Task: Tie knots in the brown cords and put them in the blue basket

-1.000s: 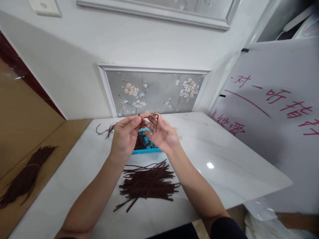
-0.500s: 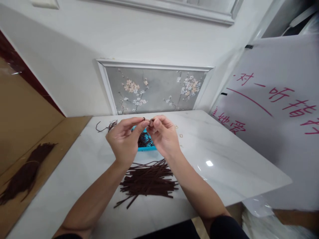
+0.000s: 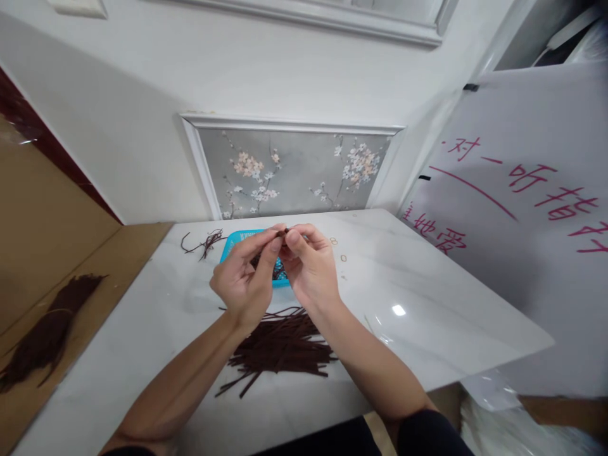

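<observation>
My left hand (image 3: 247,266) and my right hand (image 3: 311,263) meet fingertip to fingertip above a blue basket (image 3: 230,248). Pinched between both thumbs and forefingers is a small piece of dark brown strip (image 3: 282,233), mostly covered by the fingers. Dark brown pieces (image 3: 278,271) lie inside the basket, partly hidden behind my hands. Nearer to me, under my forearms, a pile of flat dark brown strips (image 3: 282,348) is spread on the white marbled table (image 3: 427,316).
Thin brown strands (image 3: 209,242) lie on the table left of the basket. Several tan rubber bands (image 3: 343,258) are to its right. A banded bundle of brown strips (image 3: 52,329) rests on the cardboard (image 3: 109,291) at the left. A whiteboard (image 3: 522,266) with red writing stands on the right.
My left hand has shifted right, closer against the right hand, uncovering more of the basket's left side. Both hands still pinch the brown piece.
</observation>
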`<state>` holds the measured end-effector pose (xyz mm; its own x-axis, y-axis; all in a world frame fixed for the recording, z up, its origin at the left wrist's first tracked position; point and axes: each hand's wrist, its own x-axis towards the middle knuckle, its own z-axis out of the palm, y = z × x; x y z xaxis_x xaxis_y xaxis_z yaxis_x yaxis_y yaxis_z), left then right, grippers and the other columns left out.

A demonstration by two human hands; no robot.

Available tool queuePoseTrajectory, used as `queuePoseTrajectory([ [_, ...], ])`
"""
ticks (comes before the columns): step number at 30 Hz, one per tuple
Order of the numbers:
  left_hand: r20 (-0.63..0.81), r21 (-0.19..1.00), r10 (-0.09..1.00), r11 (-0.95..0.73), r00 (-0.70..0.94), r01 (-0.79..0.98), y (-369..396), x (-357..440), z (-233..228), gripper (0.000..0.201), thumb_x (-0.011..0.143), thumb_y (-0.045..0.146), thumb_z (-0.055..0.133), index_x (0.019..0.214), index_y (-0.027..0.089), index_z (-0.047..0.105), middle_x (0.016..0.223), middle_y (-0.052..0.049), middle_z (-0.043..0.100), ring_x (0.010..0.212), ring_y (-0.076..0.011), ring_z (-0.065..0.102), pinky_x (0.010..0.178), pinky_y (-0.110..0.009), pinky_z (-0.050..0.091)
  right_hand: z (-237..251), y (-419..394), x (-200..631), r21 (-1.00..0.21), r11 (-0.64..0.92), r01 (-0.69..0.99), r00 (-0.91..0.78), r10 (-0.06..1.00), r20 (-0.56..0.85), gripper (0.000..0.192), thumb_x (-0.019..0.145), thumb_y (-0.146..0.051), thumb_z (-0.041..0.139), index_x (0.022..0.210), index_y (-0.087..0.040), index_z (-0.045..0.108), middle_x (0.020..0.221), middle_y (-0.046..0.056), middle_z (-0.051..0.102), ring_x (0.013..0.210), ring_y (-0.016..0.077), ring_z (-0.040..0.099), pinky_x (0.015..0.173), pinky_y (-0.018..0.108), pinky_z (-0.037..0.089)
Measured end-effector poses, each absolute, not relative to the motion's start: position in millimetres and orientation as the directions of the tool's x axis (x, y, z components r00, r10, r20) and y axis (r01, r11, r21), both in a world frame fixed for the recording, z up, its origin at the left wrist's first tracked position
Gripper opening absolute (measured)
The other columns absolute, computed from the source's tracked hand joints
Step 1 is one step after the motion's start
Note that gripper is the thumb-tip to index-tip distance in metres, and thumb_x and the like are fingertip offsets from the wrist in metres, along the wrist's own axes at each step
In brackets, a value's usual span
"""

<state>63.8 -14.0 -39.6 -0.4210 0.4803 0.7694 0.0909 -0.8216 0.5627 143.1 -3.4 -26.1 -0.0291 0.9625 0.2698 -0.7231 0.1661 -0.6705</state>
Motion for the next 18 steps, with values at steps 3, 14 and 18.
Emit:
queuePoseTrajectory([
  [3,0.812,0.524,0.457,-0.844,-0.363,0.111,-11.2,61.8,-37.5,0.012,0.087,0.018,0.069,0.094,0.027,0.075,0.095,0.001,0.077,0.092,-0.0155,0.072,0.087,-0.033,0.058,-26.9,-2.9,141.6,-0.648,0.183,-0.739,0.001,0.963,0.271,0.024,0.058,-0.034,0.090,0.064,-0.025,0.068,0.065,-0.005,0.068,0.063,0.0103,0.060,0.066,0.026,0.051],
  [14,0.844,0.533,0.527,-0.845,-0.106,0.047,-4.8,41.4,-22.8,0.013,0.085,0.018,0.072,0.090,0.028,0.077,0.090,0.000,0.073,0.088,-0.0149,0.067,0.082,-0.029,0.055,-33.1,0.9,143.3,-0.695,0.474,-0.540,0.176,0.872,0.457,0.016,0.062,-0.032,0.089,0.067,-0.029,0.074,0.077,-0.002,0.073,0.077,0.0155,0.067,0.083,0.035,0.055],
  [18,0.750,0.652,0.638,-0.757,-0.173,0.033,-4.9,36.5,-19.6,0.021,0.077,0.024,0.081,0.098,0.027,0.076,0.087,0.000,0.074,0.082,-0.0138,0.069,0.078,-0.026,0.056,-35.4,2.3,143.3,-0.713,0.506,-0.485,0.172,0.855,0.490,0.010,0.070,-0.034,0.083,0.075,-0.030,0.076,0.085,-0.001,0.075,0.083,0.0167,0.068,0.081,0.035,0.056],
])
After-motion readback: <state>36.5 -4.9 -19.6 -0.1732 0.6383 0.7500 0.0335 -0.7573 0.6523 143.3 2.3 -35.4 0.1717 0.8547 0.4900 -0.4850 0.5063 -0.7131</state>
